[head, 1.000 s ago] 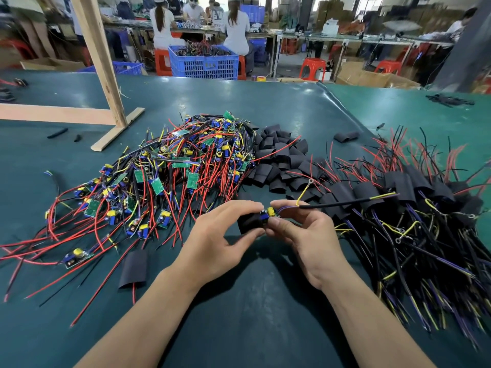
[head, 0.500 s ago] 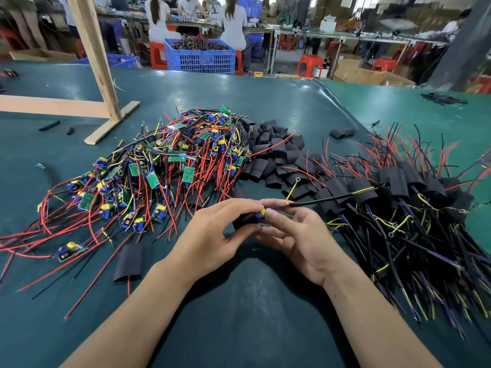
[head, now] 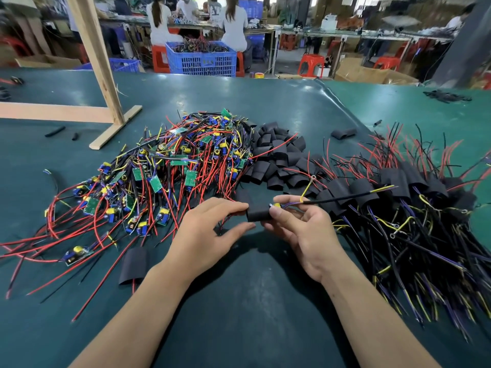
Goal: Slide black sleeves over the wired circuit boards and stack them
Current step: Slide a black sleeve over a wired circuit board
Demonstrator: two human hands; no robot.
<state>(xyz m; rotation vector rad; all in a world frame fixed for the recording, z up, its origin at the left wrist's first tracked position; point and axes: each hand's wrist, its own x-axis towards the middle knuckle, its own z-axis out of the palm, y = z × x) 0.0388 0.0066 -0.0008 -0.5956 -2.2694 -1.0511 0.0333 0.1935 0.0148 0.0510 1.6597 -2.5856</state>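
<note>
Between both hands I hold one black sleeve [head: 259, 214] with a wired circuit board inside; only a yellow part and purple, yellow and black wires stick out at its right end. My left hand [head: 210, 235] pinches the sleeve's left end. My right hand [head: 303, 232] grips its right end and the wires. A pile of bare wired boards [head: 164, 176] lies to the left. Loose black sleeves [head: 279, 158] are heaped behind my hands. Sleeved boards [head: 398, 208] are stacked on the right.
A single flat sleeve [head: 134, 264] lies left of my left forearm on the green table mat [head: 239, 301]. A wooden frame [head: 106, 102] stands at the back left. Beyond the table are a blue crate [head: 202, 59] and seated people.
The sleeve has slid further over the board, which now shows only its yellow tip. My hands have moved slightly apart along the sleeve.
</note>
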